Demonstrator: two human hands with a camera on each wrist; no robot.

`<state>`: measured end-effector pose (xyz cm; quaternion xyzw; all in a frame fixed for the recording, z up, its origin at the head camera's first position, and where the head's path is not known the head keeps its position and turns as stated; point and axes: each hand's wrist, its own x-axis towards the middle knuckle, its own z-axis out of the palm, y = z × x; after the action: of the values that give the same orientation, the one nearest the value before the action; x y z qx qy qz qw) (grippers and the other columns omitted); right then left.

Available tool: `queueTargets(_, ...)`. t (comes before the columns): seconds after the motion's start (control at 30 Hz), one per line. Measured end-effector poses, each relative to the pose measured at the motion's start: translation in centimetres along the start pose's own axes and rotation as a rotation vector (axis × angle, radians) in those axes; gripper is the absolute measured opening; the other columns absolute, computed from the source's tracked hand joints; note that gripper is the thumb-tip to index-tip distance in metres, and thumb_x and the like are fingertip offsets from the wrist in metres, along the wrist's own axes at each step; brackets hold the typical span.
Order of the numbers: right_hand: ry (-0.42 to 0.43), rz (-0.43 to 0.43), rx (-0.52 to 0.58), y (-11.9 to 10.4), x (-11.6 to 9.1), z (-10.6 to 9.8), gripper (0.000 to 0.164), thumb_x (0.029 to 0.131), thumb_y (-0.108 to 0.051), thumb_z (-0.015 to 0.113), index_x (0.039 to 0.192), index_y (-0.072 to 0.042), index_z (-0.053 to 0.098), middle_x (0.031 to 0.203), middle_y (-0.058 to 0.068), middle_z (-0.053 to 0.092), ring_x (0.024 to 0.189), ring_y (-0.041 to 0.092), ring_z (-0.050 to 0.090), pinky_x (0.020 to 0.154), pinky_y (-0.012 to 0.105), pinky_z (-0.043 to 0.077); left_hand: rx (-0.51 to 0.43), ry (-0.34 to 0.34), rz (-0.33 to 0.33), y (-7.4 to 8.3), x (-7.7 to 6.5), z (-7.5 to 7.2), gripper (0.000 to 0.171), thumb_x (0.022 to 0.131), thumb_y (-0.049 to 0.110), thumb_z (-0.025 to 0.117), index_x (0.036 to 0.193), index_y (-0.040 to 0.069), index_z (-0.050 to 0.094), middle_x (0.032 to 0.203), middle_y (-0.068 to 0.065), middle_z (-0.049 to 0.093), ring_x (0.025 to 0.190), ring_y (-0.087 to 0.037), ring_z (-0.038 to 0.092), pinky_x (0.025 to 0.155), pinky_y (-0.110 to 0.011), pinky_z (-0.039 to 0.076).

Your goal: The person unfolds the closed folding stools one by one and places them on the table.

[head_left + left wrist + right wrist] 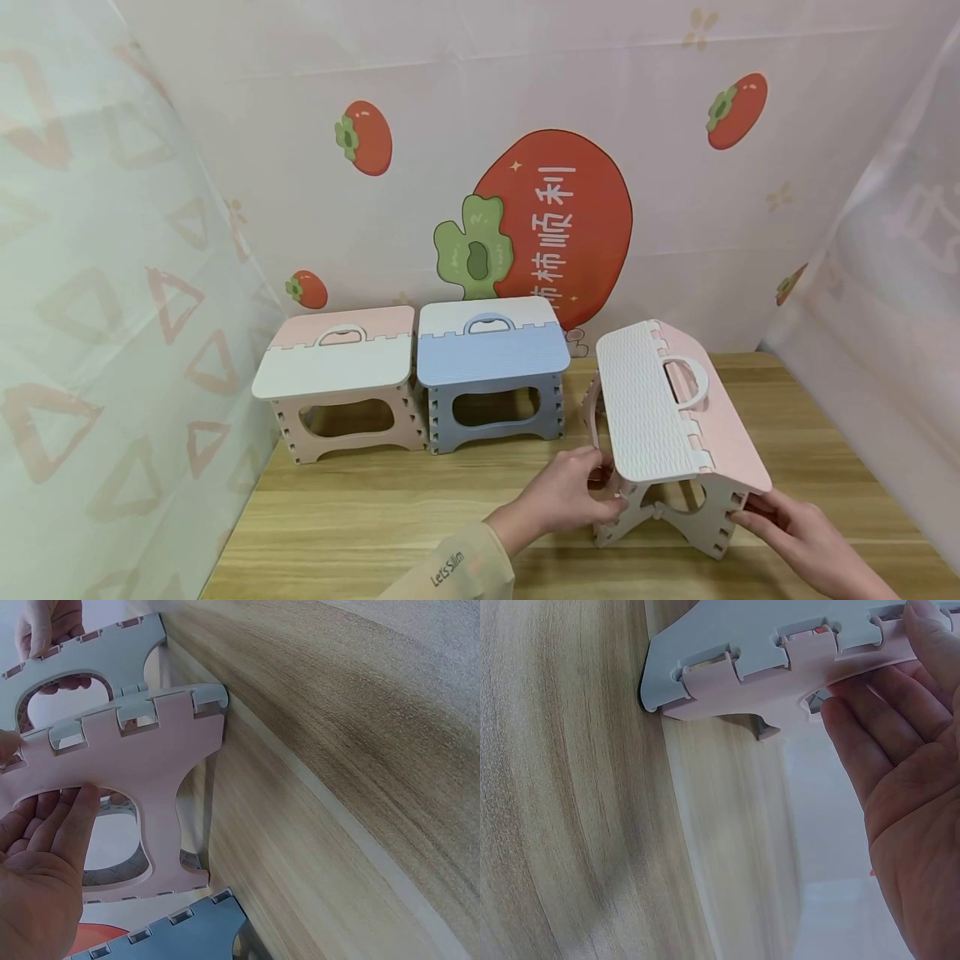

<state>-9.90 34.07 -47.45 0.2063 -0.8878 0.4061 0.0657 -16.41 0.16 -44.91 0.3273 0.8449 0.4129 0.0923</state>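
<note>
A folding step stool (pixel 645 408) with a white-and-pink top stands at the right of the table, its top bent along the middle seam like a low roof. My left hand (pixel 566 492) grips its left side; in the left wrist view, the fingers (pixel 71 825) reach into the cut-out of the pink leg panel (pixel 161 765), with the thumb at the notched edge. On the opposite side, my right hand (pixel 802 533) holds the leg edge. The right wrist view shows the thumb (pixel 930 634) over the notched joint and the other fingers against the pink panel (pixel 742 694).
Two unfolded stools stand side by side to the left: one pink and white (pixel 337 375), one blue and white (pixel 491 358). They sit on a wood-grain table (pixel 360 533). A printed cloth backdrop (pixel 645 50) rises behind, with cloth walls at both sides.
</note>
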Motion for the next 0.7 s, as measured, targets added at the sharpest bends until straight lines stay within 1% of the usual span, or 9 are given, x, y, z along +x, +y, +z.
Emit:
queueTargets(0.27,-0.003,0.008,-0.007,0.06,-0.01,-0.09,0.038,0.097,0.004,0.064,0.134,-0.004,0.061,0.121,-0.024,0.066,0.103,-0.007,0.064,0.072,0.014,0.057,-0.024,-0.005,-0.005,0.01,-0.05,-0.04,0.030,0.089,0.025,0.079,0.114,0.011,0.069,0.102,0.008,0.065,0.090,0.007,0.057,0.077,-0.008,0.049)
queueTargets(0.7,0.006,-0.017,-0.002,-0.01,0.00,-0.03,0.041,0.096,0.006,0.064,0.136,-0.004,0.060,0.123,-0.023,0.066,0.106,-0.008,0.063,0.074,0.011,0.055,0.001,0.000,0.006,0.02,-0.05,-0.10,0.031,0.090,0.026,0.078,0.116,0.012,0.069,0.103,0.008,0.066,0.092,0.007,0.058,0.078,-0.007,0.049)
